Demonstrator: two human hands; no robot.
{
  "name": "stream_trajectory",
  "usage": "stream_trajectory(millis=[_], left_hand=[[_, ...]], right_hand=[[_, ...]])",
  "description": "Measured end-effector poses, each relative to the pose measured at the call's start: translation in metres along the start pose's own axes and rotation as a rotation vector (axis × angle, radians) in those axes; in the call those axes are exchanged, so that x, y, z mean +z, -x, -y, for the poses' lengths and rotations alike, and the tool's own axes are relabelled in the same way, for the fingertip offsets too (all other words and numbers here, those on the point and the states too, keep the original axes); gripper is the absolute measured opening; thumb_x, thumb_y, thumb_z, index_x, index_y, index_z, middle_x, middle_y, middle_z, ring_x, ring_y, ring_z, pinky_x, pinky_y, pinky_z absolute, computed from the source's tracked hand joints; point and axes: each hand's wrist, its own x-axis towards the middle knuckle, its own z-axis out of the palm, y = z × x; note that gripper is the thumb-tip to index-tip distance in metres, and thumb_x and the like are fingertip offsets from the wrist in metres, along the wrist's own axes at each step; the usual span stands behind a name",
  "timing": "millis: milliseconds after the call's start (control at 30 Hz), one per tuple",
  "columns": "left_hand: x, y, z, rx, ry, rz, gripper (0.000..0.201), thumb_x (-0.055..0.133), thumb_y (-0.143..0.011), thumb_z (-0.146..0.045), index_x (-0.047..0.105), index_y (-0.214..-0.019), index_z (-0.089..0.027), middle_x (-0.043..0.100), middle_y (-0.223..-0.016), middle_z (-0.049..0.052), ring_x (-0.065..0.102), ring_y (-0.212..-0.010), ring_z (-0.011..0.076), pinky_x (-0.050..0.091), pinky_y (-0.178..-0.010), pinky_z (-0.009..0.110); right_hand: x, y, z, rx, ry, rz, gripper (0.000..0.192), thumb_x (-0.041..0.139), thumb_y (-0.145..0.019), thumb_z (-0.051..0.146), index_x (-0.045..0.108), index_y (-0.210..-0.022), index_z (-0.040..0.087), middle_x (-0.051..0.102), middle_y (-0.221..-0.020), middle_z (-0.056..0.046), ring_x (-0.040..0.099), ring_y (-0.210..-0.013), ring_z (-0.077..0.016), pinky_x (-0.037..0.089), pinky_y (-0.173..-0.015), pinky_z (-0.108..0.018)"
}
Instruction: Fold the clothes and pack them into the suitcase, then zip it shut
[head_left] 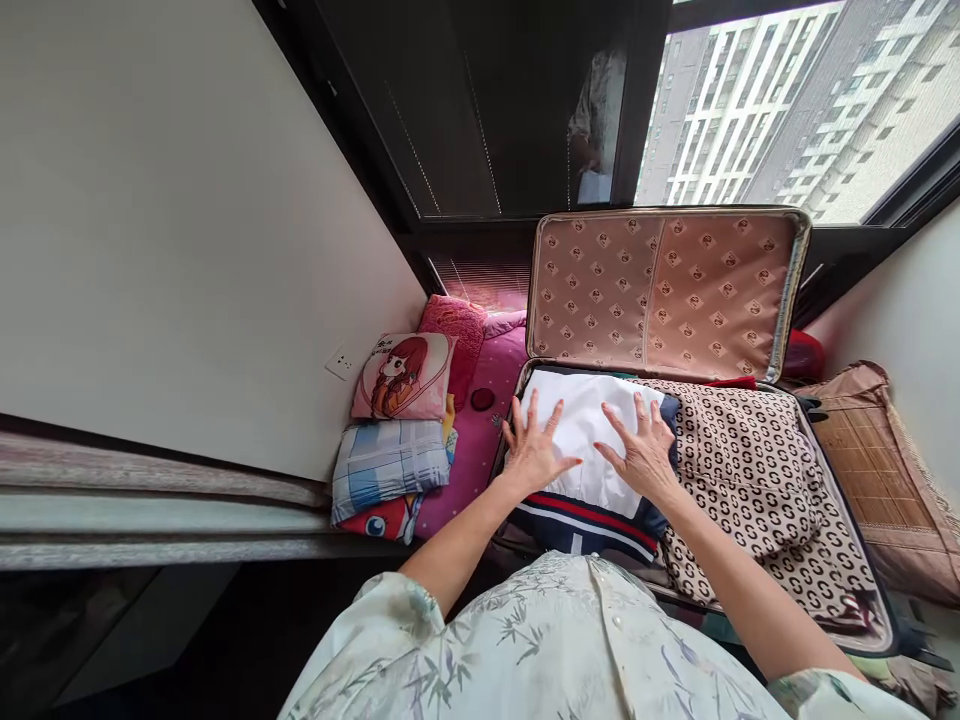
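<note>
Both palms rest on a folded white garment [577, 405] with navy parts and a red-and-white striped hem. My left hand [531, 445] lies flat with fingers spread on its left side. My right hand [639, 448] is spread the same way on its right side, next to a navy edge. The garment is inside an open suitcase [881, 600], on its left half. Filling the right half is a folded beige cloth [742, 470] with a dark repeating pattern. The suitcase lid [667, 290], lined in pink printed fabric, stands raised at the back.
On the left, a cartoon-print pillow [409, 375] lies above a folded blue plaid cloth [394, 460], with a pink fluffy cushion [461, 335] behind. A woven bamboo mat [874, 455] is at the right. Behind the lid is a dark-framed window [750, 110]; a white wall [202, 230] rises at left.
</note>
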Motion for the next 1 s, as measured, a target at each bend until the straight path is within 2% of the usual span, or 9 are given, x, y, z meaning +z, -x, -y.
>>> stream_trajectory(millis=[100, 167, 267, 633, 733, 800, 900, 933, 1000], left_hand=[[0.049, -0.005, 0.002, -0.043, -0.011, 0.25, 0.115, 0.086, -0.067, -0.068, 0.029, -0.164, -0.043, -0.007, -0.176, 0.008, -0.011, -0.154, 0.0582, 0.015, -0.114, 0.084], [0.075, -0.01, 0.005, -0.056, -0.007, 0.286, 0.112, 0.08, -0.07, -0.073, 0.028, -0.164, -0.043, -0.008, -0.176, 0.008, -0.012, -0.154, 0.0584, 0.012, -0.112, 0.086], [0.093, -0.014, 0.012, -0.021, 0.013, 0.259, 0.109, 0.076, -0.071, -0.078, 0.03, -0.163, -0.044, -0.007, -0.176, 0.008, -0.012, -0.154, 0.0583, 0.009, -0.111, 0.087], [0.096, -0.014, 0.024, 0.068, 0.254, 0.122, 0.1, 0.071, -0.076, -0.078, 0.038, -0.162, -0.037, -0.004, -0.177, 0.009, -0.01, -0.156, 0.0557, 0.005, -0.11, 0.088], [0.083, -0.011, 0.034, 0.101, 0.432, 0.121, 0.096, 0.079, -0.074, -0.066, 0.047, -0.158, -0.032, 0.009, -0.176, 0.01, -0.002, -0.157, 0.0543, 0.011, -0.116, 0.083], [0.071, 0.001, 0.056, 0.099, 0.686, 0.014, 0.079, 0.081, -0.075, -0.055, 0.061, -0.146, -0.027, 0.031, -0.169, 0.013, 0.023, -0.155, 0.048, 0.027, -0.121, 0.07], [0.052, 0.037, 0.121, -0.195, 1.237, -0.274, 0.038, 0.075, -0.084, -0.046, 0.077, -0.113, -0.021, 0.068, -0.128, 0.015, 0.062, -0.127, 0.032, 0.052, -0.109, 0.051], [0.045, 0.051, 0.149, -0.449, 1.416, -0.392, 0.033, 0.074, -0.086, -0.044, 0.075, -0.107, -0.019, 0.071, -0.114, 0.013, 0.067, -0.115, 0.0289, 0.056, -0.102, 0.048], [0.032, 0.078, 0.211, -1.125, 1.657, -0.706, 0.028, 0.083, -0.08, -0.036, 0.069, -0.095, -0.016, 0.07, -0.094, 0.008, 0.069, -0.098, 0.0242, 0.059, -0.091, 0.039]], right_hand=[[0.032, -0.018, 0.004, 0.089, 0.047, 0.172, 0.064, 0.049, -0.099, 0.063, 0.04, -0.159, 0.045, 0.007, -0.176, -0.011, 0.016, -0.154, -0.0533, 0.032, -0.109, -0.072], [0.058, -0.02, 0.001, 0.142, 0.057, 0.289, 0.063, 0.044, -0.1, 0.064, 0.038, -0.16, 0.045, 0.006, -0.176, -0.012, 0.02, -0.153, -0.0517, 0.032, -0.108, -0.074], [0.087, -0.014, -0.008, 0.191, 0.049, 0.356, 0.064, 0.034, -0.102, 0.066, 0.035, -0.162, 0.043, 0.004, -0.175, -0.014, 0.02, -0.154, -0.0494, 0.032, -0.108, -0.075], [0.103, -0.012, -0.018, 0.146, 0.119, 0.274, 0.074, 0.02, -0.1, 0.071, 0.038, -0.162, 0.035, 0.016, -0.171, -0.019, 0.025, -0.151, -0.0511, 0.03, -0.104, -0.081], [0.091, -0.015, -0.01, 0.158, 0.172, 0.285, 0.074, 0.02, -0.1, 0.069, 0.041, -0.161, 0.032, 0.028, -0.165, -0.022, 0.032, -0.147, -0.0523, 0.032, -0.103, -0.08], [0.078, -0.014, 0.002, 0.153, 0.213, 0.263, 0.072, 0.022, -0.101, 0.065, 0.045, -0.159, 0.031, 0.036, -0.161, -0.023, 0.033, -0.146, -0.0529, 0.033, -0.102, -0.079], [0.059, -0.004, 0.031, 0.088, 0.235, 0.183, 0.063, 0.026, -0.103, 0.053, 0.044, -0.159, 0.03, 0.038, -0.16, -0.022, 0.032, -0.149, -0.0491, 0.036, -0.102, -0.074], [0.054, 0.001, 0.043, 0.065, 0.23, 0.152, 0.062, 0.029, -0.103, 0.049, 0.041, -0.16, 0.03, 0.037, -0.161, -0.021, 0.032, -0.149, -0.0473, 0.038, -0.102, -0.072], [0.049, 0.011, 0.069, 0.031, 0.209, 0.101, 0.063, 0.034, -0.102, 0.044, 0.036, -0.163, 0.03, 0.036, -0.162, -0.021, 0.034, -0.148, -0.0448, 0.041, -0.101, -0.069]])
